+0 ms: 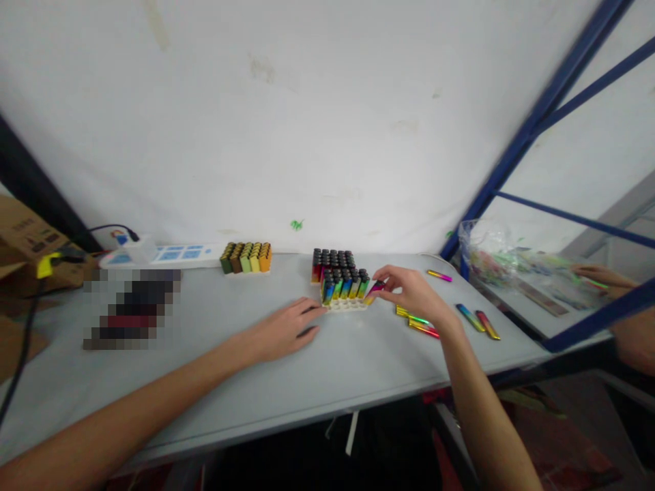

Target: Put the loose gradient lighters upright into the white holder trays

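A white tray (353, 305) carries rows of upright, black-topped lighters (345, 283) in shiny blue, green and yellow; its front row of holes shows unfilled. Beside the tray's right end, my right hand (409, 290) pinches a pink and yellow lighter (375, 290), which tilts. My left hand (290, 331) lies low over the table with fingers stretched out, the fingertips at the tray's left front corner. Just behind stands another full block of dark-topped lighters (332, 258). Several loose lighters (424, 329) lie under and right of my right wrist, in gold, red and green.
A block of gold-topped lighters (245, 258) stands left, near a white power strip (179, 254). Further left are a cardboard box (31, 239) and a pixelated patch. Two lighters (478, 320) lie by the blue metal frame (512, 164). Beyond it, another person's hand (601, 274) and a plastic bag (484, 245) show.
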A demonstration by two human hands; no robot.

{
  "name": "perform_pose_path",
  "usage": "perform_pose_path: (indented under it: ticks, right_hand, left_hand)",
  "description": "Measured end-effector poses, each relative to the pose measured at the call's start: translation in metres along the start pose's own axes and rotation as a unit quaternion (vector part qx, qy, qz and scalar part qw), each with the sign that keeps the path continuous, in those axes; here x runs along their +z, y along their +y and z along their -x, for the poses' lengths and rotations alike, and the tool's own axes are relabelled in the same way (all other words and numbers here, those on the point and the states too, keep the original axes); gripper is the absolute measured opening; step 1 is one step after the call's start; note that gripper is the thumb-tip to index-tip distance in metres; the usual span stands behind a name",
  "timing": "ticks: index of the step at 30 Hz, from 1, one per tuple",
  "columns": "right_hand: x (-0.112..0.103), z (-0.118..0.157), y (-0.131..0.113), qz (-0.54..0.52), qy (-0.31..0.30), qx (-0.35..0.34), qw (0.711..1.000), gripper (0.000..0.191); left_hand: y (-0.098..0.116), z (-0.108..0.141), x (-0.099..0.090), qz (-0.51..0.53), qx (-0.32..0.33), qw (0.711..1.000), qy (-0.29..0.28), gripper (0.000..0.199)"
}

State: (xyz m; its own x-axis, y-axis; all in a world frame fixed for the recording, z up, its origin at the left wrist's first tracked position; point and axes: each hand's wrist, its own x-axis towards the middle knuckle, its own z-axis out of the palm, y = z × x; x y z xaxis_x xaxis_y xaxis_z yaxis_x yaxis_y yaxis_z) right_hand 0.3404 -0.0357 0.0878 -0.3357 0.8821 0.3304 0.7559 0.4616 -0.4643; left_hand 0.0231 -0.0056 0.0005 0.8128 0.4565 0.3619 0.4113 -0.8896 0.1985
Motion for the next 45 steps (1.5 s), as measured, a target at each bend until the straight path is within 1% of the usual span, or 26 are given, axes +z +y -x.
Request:
perform_pose_path:
  ticks: [3, 5, 9, 12, 15, 18, 24, 26, 29, 31, 33, 35, 36, 37, 39, 40, 42, 43, 45]
  right_hand:
    - [0.017, -0.006, -0.011, -0.025, 0.003, -0.027, 0.999, 0.017]
    - [0.029, -0.009, -0.014, -0.043, 0.016, -0.036, 0.998, 0.017]
    - [0.052, -0.016, -0.014, -0.079, 0.071, -0.038, 0.994, 0.025]
    - [0.066, -0.02, -0.014, -0.081, 0.106, -0.042, 0.99, 0.021]
    - [0.076, -0.022, -0.015, -0.072, 0.108, -0.052, 0.99, 0.017]
    - [0.078, -0.022, -0.017, -0.063, 0.091, -0.061, 0.992, 0.019]
    - [0.073, -0.022, -0.015, -0.041, 0.061, -0.092, 0.993, 0.023]
    - [0.075, -0.022, -0.014, -0.036, 0.066, -0.106, 0.992, 0.024]
    - [0.077, -0.023, -0.016, -0.009, 0.09, -0.117, 0.989, 0.024]
    - [0.072, -0.021, -0.018, 0.007, 0.097, -0.11, 0.989, 0.026]
    - [0.06, -0.019, -0.015, 0.018, 0.1, -0.094, 0.99, 0.029]
    - [0.043, -0.017, -0.001, 0.035, 0.112, -0.068, 0.991, 0.029]
    - [0.033, -0.015, 0.012, 0.051, 0.121, -0.047, 0.99, 0.028]
    - [0.023, -0.013, 0.029, 0.073, 0.13, -0.023, 0.989, 0.027]
    - [0.003, -0.008, 0.07, 0.129, 0.124, 0.042, 0.983, 0.029]
    - [-0.006, -0.005, 0.093, 0.17, 0.119, 0.093, 0.974, 0.031]
    - [-0.022, 0.003, 0.136, 0.258, 0.077, 0.201, 0.942, 0.037]
    - [-0.029, 0.007, 0.153, 0.271, 0.073, 0.229, 0.932, 0.04]
    - [-0.038, 0.015, 0.179, 0.282, 0.059, 0.251, 0.924, 0.044]
  left_hand:
    - [0.001, -0.001, -0.001, 0.006, 0.005, 1.0, 0.007, 0.036]
    - [0.002, -0.001, -0.001, 0.008, 0.006, 1.0, 0.011, 0.036]
    - [0.002, -0.001, -0.001, 0.005, 0.003, 1.0, 0.009, 0.036]
    - [0.002, 0.0, -0.001, 0.001, -0.001, 1.0, 0.002, 0.036]
    - [0.002, 0.0, -0.001, 0.004, -0.001, 1.0, 0.0, 0.036]
    - [0.003, 0.0, -0.002, 0.011, 0.002, 1.0, 0.004, 0.035]
    - [0.002, 0.0, -0.001, 0.013, 0.002, 1.0, 0.009, 0.035]
    - [0.002, 0.0, -0.001, 0.009, 0.0, 1.0, 0.003, 0.036]
    - [0.001, 0.0, -0.001, 0.01, -0.002, 1.0, 0.002, 0.036]
    - [0.002, 0.0, -0.001, 0.009, -0.001, 1.0, 0.001, 0.036]
    - [0.002, 0.0, -0.002, 0.005, 0.001, 1.0, 0.002, 0.035]
    - [0.001, 0.0, -0.001, 0.003, 0.005, 1.0, 0.004, 0.035]
    - [0.001, 0.0, -0.001, 0.002, 0.005, 1.0, 0.006, 0.035]
    - [0.0, 0.0, -0.001, 0.001, 0.005, 1.0, 0.007, 0.035]
    - [0.0, 0.0, 0.0, 0.002, 0.002, 1.0, 0.009, 0.035]
    - [-0.001, 0.0, 0.0, 0.004, 0.002, 1.0, 0.01, 0.035]
    - [-0.001, 0.0, 0.0, 0.008, 0.002, 1.0, 0.01, 0.035]
    - [-0.001, 0.0, 0.001, 0.009, 0.001, 1.0, 0.01, 0.035]
    - [-0.001, 0.0, 0.001, 0.01, 0.0, 1.0, 0.011, 0.036]
